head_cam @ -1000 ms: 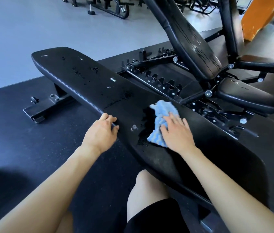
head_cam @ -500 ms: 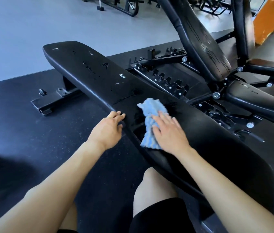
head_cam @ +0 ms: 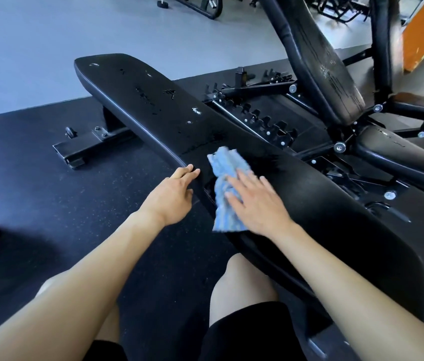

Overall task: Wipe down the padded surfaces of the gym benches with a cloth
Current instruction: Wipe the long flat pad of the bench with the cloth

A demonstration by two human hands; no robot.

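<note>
While right hand point(head_cam: 255, 204) presses the blue cloth point(head_cam: 228, 186) flat with spread fingers mid-pad on the flat bench point(head_cam: 153, 105), left hand point(head_cam: 170, 196) rests straight-fingered on its near-left edge.

One wide-angle camera sat on the person's head and faced forward and down. It was close above the bench point(head_cam: 310, 194), which crossed the frame from upper left to lower right. Grey floor point(head_cam: 49, 43) filled the upper left, bent by the lens.
</note>
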